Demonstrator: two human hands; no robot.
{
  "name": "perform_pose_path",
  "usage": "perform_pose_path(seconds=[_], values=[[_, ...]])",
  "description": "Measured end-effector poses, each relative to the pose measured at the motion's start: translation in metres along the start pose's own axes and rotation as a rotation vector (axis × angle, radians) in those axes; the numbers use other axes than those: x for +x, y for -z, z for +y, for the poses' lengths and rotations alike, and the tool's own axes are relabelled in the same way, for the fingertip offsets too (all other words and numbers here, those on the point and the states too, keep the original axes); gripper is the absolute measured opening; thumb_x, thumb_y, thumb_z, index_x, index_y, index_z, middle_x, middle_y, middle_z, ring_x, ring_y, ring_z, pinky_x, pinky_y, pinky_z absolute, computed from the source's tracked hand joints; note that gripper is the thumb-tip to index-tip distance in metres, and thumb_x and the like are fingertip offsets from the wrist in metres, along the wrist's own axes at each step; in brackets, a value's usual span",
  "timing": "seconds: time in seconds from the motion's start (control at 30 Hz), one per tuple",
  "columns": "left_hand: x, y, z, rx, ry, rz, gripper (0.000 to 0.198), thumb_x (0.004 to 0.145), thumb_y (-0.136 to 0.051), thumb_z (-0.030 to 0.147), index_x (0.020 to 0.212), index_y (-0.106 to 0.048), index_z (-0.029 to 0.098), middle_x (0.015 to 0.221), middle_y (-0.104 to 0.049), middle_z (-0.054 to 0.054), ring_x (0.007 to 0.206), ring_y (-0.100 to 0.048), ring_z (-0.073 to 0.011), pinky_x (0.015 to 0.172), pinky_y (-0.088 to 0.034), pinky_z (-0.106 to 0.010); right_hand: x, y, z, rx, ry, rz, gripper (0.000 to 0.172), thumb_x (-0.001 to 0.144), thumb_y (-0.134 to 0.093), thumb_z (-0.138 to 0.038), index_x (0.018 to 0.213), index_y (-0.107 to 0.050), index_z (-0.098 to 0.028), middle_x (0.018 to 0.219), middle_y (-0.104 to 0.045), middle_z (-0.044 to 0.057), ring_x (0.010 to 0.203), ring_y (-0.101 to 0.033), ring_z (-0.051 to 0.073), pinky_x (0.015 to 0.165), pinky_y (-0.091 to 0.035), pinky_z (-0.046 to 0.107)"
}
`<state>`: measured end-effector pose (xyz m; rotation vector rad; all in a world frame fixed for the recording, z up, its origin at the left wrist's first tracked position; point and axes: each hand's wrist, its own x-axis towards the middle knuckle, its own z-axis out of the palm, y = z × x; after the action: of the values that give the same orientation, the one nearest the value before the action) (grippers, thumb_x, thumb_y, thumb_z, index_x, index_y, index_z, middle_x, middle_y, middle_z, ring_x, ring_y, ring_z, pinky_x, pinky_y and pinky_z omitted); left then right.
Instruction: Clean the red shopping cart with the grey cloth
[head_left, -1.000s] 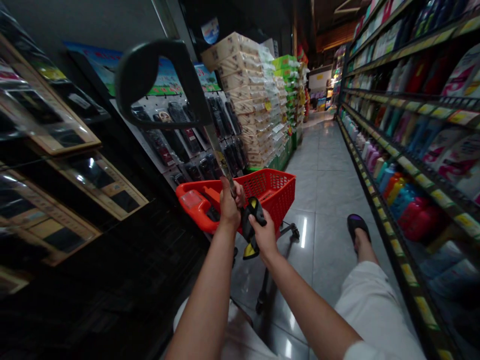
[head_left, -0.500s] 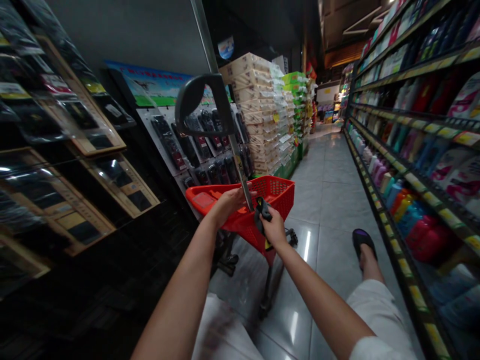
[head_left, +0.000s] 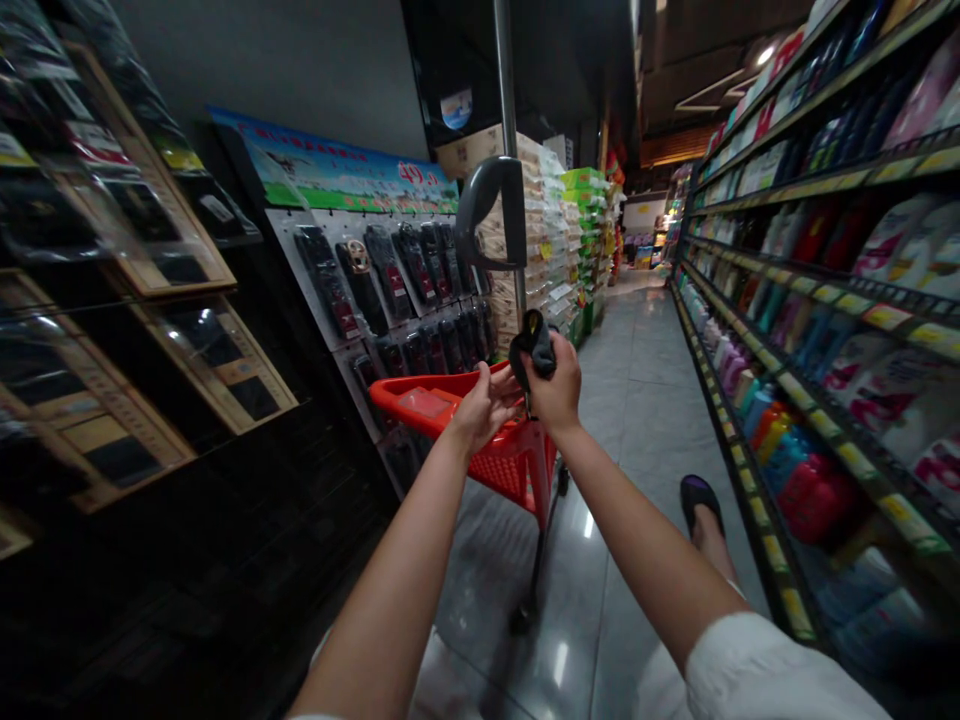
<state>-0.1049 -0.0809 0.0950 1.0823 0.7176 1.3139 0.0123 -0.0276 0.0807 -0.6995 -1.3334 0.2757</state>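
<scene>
My right hand (head_left: 556, 391) is closed around a small dark object (head_left: 532, 345) with a rounded black top, held up in front of the metal pole (head_left: 509, 120) of a long black-handled tool. Its black handle (head_left: 489, 213) rises just above my hands. My left hand (head_left: 486, 403) is beside the right, fingers loosely curled and spread, fingertips touching the dark object's underside. Both hands hover over the rim of a red shopping cart (head_left: 487, 440) standing on the tiled aisle floor.
On the left, a pegboard of packaged black items (head_left: 390, 290) and wooden display frames (head_left: 142, 330). Stacked boxes (head_left: 551, 240) line the aisle farther on. Shelves of coloured bottles (head_left: 810, 330) run along the right. My foot in a dark sandal (head_left: 701, 497) rests on the grey tiles.
The pole has swung upright and to the right. My left hand let go of the pole. My right hand rose with the dark object, and the view shifted closer to the cart.
</scene>
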Motion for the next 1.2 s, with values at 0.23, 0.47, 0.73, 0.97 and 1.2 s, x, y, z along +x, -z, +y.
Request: perform_pose_path(seconds=[0.23,0.47,0.73,0.97,1.2], values=[[0.010,-0.004,-0.006,-0.066,-0.010,0.041,0.069,0.098,-0.015,0.058,0.124,-0.067,0.020,0.113,-0.071,-0.013,0.102,-0.064,-0.0193,0.085,-0.049,-0.029,-0.027,0.014,0.017,-0.047,0.012,-0.073,0.020,0.083,-0.058,-0.031,0.102,-0.060,-0.024,0.095,-0.059,0.004,0.090,-0.058,0.021,0.081,-0.047,0.034],[0.010,-0.006,-0.006,-0.055,-0.010,0.067,0.073,0.094,-0.014,0.065,0.124,-0.066,0.022,0.125,-0.066,-0.014,0.107,-0.063,-0.0203,0.088,-0.050,-0.031,0.068,0.005,-0.027,-0.042,0.128,-0.038,0.022,0.080,-0.062,-0.030,0.101,-0.059,-0.025,0.099,-0.057,0.004,0.096,-0.055,0.023,0.084,-0.046,0.034],[0.007,-0.006,-0.006,-0.003,-0.014,0.067,0.076,0.093,-0.014,0.068,0.126,-0.064,0.021,0.122,-0.067,-0.014,0.109,-0.062,-0.0220,0.088,-0.049,-0.033,0.063,-0.004,-0.030,-0.076,0.174,-0.010,0.020,0.079,-0.061,-0.027,0.099,-0.060,-0.026,0.102,-0.055,0.004,0.099,-0.054,0.023,0.087,-0.045,0.035],[0.014,-0.002,-0.013,0.047,-0.039,0.081,0.082,0.089,-0.017,0.074,0.108,-0.069,0.014,0.109,-0.070,-0.017,0.102,-0.064,-0.0222,0.087,-0.050,-0.033,-0.003,0.003,0.016,-0.081,0.084,-0.059,0.022,0.076,-0.060,-0.032,0.096,-0.059,-0.023,0.096,-0.059,0.004,0.091,-0.056,0.022,0.082,-0.045,0.033],[0.010,0.007,-0.009,0.641,-0.078,0.098,0.063,0.086,-0.042,0.070,0.084,-0.073,0.015,0.080,-0.073,-0.009,0.086,-0.067,-0.0259,0.080,-0.051,-0.036,-0.031,0.006,0.030,-0.122,-0.152,-0.112,0.038,0.067,-0.067,-0.041,0.099,-0.056,-0.024,0.087,-0.064,0.001,0.076,-0.058,0.021,0.071,-0.044,0.030]])
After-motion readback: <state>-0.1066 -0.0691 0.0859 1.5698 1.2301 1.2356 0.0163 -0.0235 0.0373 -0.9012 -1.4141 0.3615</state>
